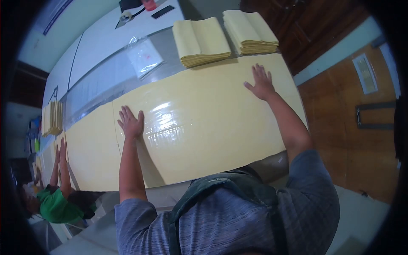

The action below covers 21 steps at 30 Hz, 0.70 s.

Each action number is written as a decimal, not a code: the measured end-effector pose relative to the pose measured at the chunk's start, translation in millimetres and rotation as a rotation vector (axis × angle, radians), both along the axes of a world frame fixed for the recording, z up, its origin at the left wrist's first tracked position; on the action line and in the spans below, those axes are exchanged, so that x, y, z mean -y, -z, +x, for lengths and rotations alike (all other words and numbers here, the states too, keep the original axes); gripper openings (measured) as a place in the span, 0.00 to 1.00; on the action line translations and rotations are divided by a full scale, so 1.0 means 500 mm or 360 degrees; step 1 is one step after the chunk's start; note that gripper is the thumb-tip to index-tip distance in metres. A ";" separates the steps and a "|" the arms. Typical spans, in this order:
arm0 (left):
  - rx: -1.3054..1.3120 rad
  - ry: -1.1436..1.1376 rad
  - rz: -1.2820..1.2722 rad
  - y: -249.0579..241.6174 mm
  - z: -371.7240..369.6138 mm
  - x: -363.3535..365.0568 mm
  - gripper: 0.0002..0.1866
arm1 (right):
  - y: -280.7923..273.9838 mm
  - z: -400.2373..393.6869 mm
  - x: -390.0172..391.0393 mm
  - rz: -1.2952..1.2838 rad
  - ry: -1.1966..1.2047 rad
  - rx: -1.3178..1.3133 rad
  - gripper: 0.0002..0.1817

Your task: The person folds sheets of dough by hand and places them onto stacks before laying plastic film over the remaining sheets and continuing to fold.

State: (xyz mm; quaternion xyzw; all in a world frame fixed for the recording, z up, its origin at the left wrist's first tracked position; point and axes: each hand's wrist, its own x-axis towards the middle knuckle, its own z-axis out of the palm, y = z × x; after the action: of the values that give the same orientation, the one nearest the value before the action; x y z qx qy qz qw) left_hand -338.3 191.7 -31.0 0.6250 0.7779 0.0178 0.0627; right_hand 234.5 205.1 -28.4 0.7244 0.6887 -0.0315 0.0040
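A large pale-yellow sheet [221, 123] is spread over the table in front of me, with a shiny, glossy patch near its middle. My left hand [131, 122] rests on it with spread fingers, close to a straight crease or edge line. Toward the sheet's far right corner, my right hand [261, 83] lies flat with its fingers apart. Neither hand holds anything. Just beyond the sheet sit two stacks of folded yellow cloth-like pieces, one stack [202, 41] left of the other stack [250, 32].
A clear plastic packet [144, 57] lies on the table's far side. A tape roll [126, 17] and a dark flat object [163, 12] are farther back. More folded yellow pieces [52, 118] stand at left, near a co-worker in a green shirt [59, 206]. A wooden door [340, 123] is at right.
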 end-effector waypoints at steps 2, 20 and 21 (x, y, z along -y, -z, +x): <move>0.0116 -0.0004 0.0019 0.049 -0.044 -0.018 0.47 | 0.023 0.030 0.012 0.0198 -0.0088 -0.0137 0.49; 0.1646 0.0491 0.0303 -0.075 0.425 0.325 0.29 | -0.026 0.249 0.451 0.0346 0.1205 -0.0506 0.46; 0.1687 0.0513 0.0261 -0.091 0.456 0.330 0.29 | -0.034 0.266 0.439 0.0397 0.1356 -0.0533 0.41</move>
State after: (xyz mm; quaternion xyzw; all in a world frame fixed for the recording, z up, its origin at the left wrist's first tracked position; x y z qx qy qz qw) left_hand -110.3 26.9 14.6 0.6444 0.5306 0.3802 0.3983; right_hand 367.7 -14.5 -11.4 0.9222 0.3200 -0.0637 -0.2076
